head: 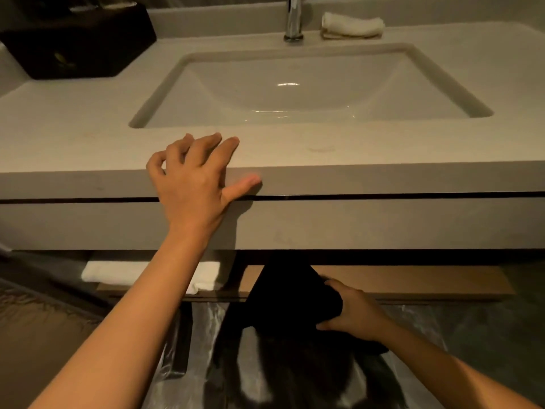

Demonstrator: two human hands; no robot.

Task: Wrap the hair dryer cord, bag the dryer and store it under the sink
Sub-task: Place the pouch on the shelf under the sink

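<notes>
A black bag [283, 296] hangs below the counter's front edge, its upper end reaching up under the vanity toward the wooden shelf [413, 281]. My right hand [354, 312] grips the bag's right side. The dryer and its cord are hidden, so I cannot tell whether they are in the bag. My left hand [194, 178] rests on the front edge of the counter [354, 152], fingers spread, holding nothing. Beyond it lies the white sink basin [295, 87].
A chrome faucet [293, 17] and a rolled white cloth [352, 25] stand behind the basin. A dark box [79, 39] sits at the counter's far left. A folded white towel [124, 273] lies on the shelf. Clear plastic [194, 364] covers something on the floor below.
</notes>
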